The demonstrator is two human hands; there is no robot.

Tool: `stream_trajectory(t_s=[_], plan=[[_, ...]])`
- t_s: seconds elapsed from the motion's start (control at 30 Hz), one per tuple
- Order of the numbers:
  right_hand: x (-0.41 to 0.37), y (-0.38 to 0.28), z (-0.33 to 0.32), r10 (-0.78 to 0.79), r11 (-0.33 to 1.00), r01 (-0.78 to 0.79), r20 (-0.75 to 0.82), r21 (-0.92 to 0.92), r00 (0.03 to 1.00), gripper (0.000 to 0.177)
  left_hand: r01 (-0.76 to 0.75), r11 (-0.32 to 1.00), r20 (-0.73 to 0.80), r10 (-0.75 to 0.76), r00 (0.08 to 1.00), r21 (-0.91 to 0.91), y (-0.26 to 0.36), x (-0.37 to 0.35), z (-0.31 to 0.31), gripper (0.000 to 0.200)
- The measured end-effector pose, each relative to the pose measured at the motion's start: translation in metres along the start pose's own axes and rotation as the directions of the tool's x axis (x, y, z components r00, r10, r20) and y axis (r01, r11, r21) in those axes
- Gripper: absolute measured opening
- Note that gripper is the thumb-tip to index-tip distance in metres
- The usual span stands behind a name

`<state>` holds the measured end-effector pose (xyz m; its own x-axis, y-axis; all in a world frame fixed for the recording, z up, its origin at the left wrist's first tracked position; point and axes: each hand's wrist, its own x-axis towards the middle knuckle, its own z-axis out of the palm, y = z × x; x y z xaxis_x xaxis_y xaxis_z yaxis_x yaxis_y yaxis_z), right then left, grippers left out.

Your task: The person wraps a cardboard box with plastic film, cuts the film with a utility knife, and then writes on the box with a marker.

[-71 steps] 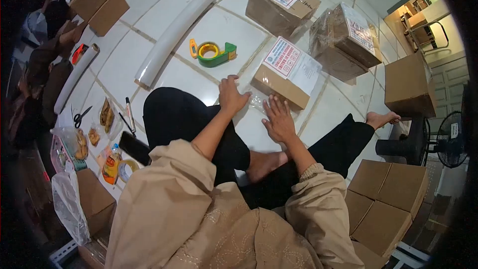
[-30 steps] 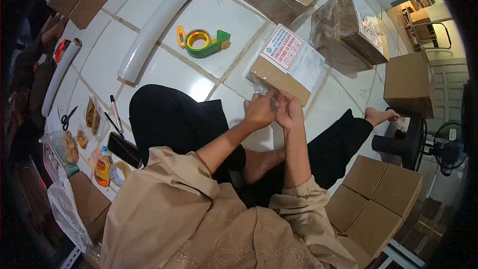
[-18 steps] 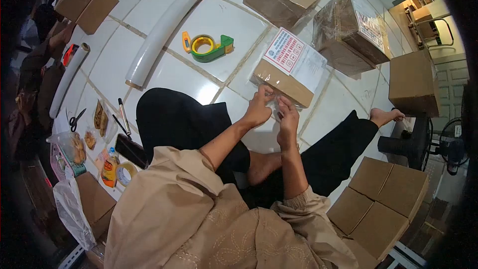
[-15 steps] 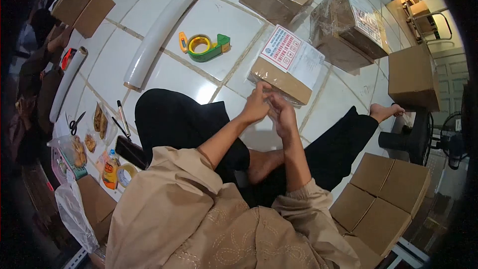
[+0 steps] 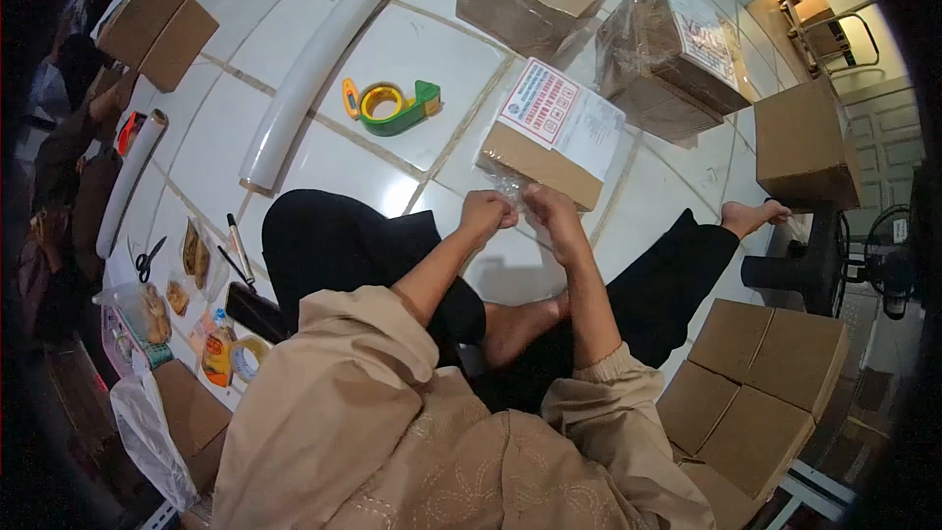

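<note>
In front of me a small cardboard box lies on the tiled floor, a red-and-white printed label on its top. Clear plastic wrap sticks out loosely from its near side. Just short of that side, my left hand is closed, fingers curled in, pinching the wrap. Close by on its right, my right hand is also closed on the wrap, thumb on top. The film between the hands is thin and hard to see.
A green tape dispenser and a long roll of stretch film lie to the left. Two wrapped boxes stand behind. Stacked cartons and a black fan are at right; scissors at far left.
My hands have drawn slightly apart and back from the box, and the wrap at its near side now bunches up visibly. The view has shifted a little.
</note>
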<state>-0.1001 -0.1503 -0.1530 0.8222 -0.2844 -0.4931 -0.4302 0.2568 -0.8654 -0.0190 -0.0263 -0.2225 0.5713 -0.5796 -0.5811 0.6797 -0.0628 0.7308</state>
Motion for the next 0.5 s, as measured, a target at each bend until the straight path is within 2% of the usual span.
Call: stream_trajectory(t_s=[0.03, 0.07, 0.1, 0.13, 0.17, 0.23, 0.27, 0.33, 0.37, 0.43, 0.47, 0.5], plan=[[-0.010, -0.015, 0.008, -0.008, 1.000, 0.008, -0.006, -0.003, 1.000, 0.028, -0.007, 1.000, 0.008, 0.007, 1.000, 0.001, 0.007, -0.005, 0.002, 0.008], [-0.022, -0.027, 0.018, -0.262, 0.913, 0.197, -0.144, -0.358, 0.954, 0.032, -0.001, 1.000, 0.009, 0.001, 1.000, 0.003, 0.012, -0.013, 0.003, 0.007], [-0.035, -0.040, 0.027, -0.518, 0.680, 0.275, -0.179, -0.680, 0.837, 0.038, 0.014, 1.000, 0.005, -0.014, 1.000, 0.005, 0.017, -0.023, 0.006, 0.007], [-0.038, -0.051, 0.024, -0.650, 0.300, 0.322, 0.054, -0.898, 0.758, 0.057, 0.015, 0.994, -0.021, -0.017, 1.000, -0.108, 0.021, -0.028, 0.008, 0.006], [-0.035, -0.047, 0.021, -0.656, 0.306, 0.319, 0.044, -0.897, 0.753, 0.057, 0.013, 0.995, -0.017, -0.015, 1.000, -0.096, 0.027, -0.030, 0.010, 0.006], [-0.026, -0.033, 0.016, -0.557, 0.009, 0.351, 0.287, -0.936, 0.779, 0.064, -0.027, 0.999, -0.029, 0.026, 0.999, -0.041, 0.039, -0.032, 0.016, 0.010], [-0.021, -0.026, 0.012, -0.559, 0.012, 0.348, 0.282, -0.938, 0.780, 0.064, -0.026, 0.999, -0.026, 0.025, 0.999, -0.036, 0.046, -0.030, 0.022, 0.010], [-0.015, -0.017, 0.011, -0.636, 0.179, 0.440, 0.238, -0.880, 0.734, 0.066, -0.053, 0.998, -0.033, 0.052, 0.998, -0.037, 0.064, -0.030, 0.035, 0.010], [-0.011, -0.011, 0.010, -0.632, 0.182, 0.434, 0.233, -0.883, 0.739, 0.066, -0.045, 0.998, -0.029, 0.044, 0.999, -0.038, 0.068, -0.032, 0.038, 0.010], [0.001, -0.005, 0.009, -0.707, 0.207, 0.409, 0.153, -0.889, 0.691, 0.050, -0.055, 0.998, 0.000, 0.055, 0.998, 0.021, 0.074, -0.031, 0.038, 0.006], [0.004, -0.001, 0.006, -0.707, 0.210, 0.403, 0.146, -0.891, 0.692, 0.050, -0.065, 0.997, 0.022, 0.065, 0.998, 0.045, 0.076, -0.030, 0.036, 0.006], [0.006, 0.000, 0.005, -0.719, 0.291, 0.432, 0.103, -0.854, 0.687, 0.043, -0.062, 0.997, 0.025, 0.061, 0.998, 0.050, 0.080, -0.032, 0.036, 0.006]])
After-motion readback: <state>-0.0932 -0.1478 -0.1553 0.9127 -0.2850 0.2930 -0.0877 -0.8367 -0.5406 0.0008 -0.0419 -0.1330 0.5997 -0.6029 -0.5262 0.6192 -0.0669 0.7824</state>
